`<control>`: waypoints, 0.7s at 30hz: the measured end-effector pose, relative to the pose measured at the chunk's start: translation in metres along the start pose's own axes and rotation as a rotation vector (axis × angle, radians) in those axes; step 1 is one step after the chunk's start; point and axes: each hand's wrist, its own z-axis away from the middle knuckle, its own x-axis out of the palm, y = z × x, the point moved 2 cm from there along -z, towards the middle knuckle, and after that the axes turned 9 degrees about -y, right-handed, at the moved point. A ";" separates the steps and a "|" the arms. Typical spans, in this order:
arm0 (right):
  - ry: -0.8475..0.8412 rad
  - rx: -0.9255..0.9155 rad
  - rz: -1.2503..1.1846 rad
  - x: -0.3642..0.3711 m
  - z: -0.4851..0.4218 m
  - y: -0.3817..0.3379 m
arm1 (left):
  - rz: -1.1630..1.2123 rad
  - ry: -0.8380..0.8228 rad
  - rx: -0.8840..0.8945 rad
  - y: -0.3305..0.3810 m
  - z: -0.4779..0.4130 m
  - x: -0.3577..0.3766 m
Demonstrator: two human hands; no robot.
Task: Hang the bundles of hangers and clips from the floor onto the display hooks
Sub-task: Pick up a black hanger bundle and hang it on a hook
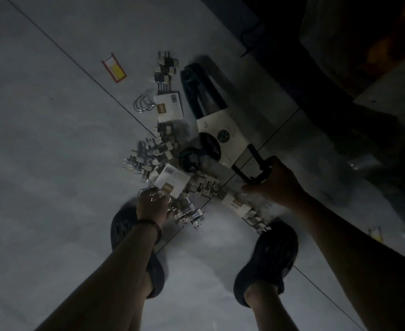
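Dim light blurs everything, and the dark upper right is unreadable. The left hand (pixel 152 203) curls round the wire hooks of a clip bundle (pixel 175 181) at the floor (pixel 41 139). The right hand (pixel 276 181) grips the hook of a hanger bundle (pixel 212 130). A second clip bundle (pixel 168 107) lies beyond.

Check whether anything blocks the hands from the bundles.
Nothing visible does: the left hand grips a clip bundle by its wire hooks, the right hand holds the hanger bundle's black hook. The display hooks are out of view.
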 end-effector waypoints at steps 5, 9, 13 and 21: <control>0.132 0.013 -0.125 0.007 0.029 -0.012 | -0.332 0.441 0.176 0.040 0.057 0.015; 0.474 -0.057 -0.076 0.030 0.060 -0.019 | -0.922 -0.049 0.866 0.069 0.073 0.074; 0.637 -0.074 -0.154 0.044 0.077 -0.027 | -1.207 -0.273 0.633 0.075 0.059 0.105; 0.420 -0.118 -0.446 0.039 0.095 -0.043 | 0.298 -0.597 0.115 0.100 0.092 0.061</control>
